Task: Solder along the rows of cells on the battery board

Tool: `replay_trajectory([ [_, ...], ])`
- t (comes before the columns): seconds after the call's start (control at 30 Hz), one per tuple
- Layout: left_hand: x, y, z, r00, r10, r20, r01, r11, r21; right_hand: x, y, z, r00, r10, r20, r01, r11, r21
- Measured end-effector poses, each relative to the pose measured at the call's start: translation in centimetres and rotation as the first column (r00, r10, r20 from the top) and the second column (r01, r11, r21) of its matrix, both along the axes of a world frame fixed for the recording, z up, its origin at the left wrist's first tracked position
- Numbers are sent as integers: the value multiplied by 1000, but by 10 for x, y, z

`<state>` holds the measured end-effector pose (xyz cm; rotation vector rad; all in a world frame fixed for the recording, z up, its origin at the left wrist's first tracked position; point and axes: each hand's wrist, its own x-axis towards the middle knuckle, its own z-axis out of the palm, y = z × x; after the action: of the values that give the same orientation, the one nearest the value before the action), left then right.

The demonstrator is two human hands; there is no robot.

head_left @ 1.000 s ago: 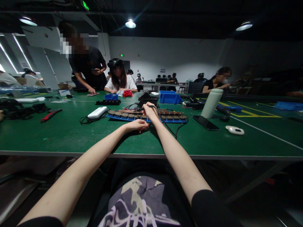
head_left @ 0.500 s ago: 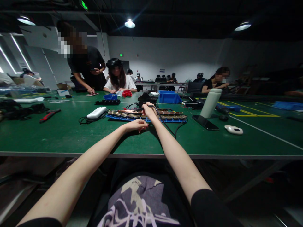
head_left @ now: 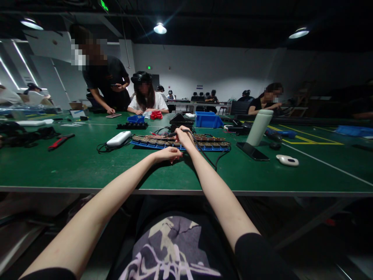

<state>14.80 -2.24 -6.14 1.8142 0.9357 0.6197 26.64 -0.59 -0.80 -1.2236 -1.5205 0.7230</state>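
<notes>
A blue rack (head_left: 210,149) lies across the table before me, holding rows of long, thin boards (head_left: 154,140) with gold-coloured edges. My right hand (head_left: 184,137) is over the middle of the rack, closed in a pen grip around a black corded tool that looks like a soldering iron (head_left: 174,134). Its tip cannot be made out against the boards. The black cable (head_left: 204,154) trails from it past my wrist onto the table. At the rack's near edge rests my left hand (head_left: 169,154), fingers curled together; whatever they may hold is too small to see.
Left of the rack lies a white device (head_left: 119,139) with a black cord, then a red-and-black tool (head_left: 61,142). To the right are a phone (head_left: 253,151), a pale green bottle (head_left: 260,127) and a white oval object (head_left: 287,160). Blue bins (head_left: 208,119) stand behind; people work across the table.
</notes>
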Motion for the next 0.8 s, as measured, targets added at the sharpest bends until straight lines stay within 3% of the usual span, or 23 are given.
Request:
replay_trajectory([
  [0.8,0,0,1,1000,-1,-7,1,1000,0,0,0,0,1000,14,-19,-14,1000,20],
])
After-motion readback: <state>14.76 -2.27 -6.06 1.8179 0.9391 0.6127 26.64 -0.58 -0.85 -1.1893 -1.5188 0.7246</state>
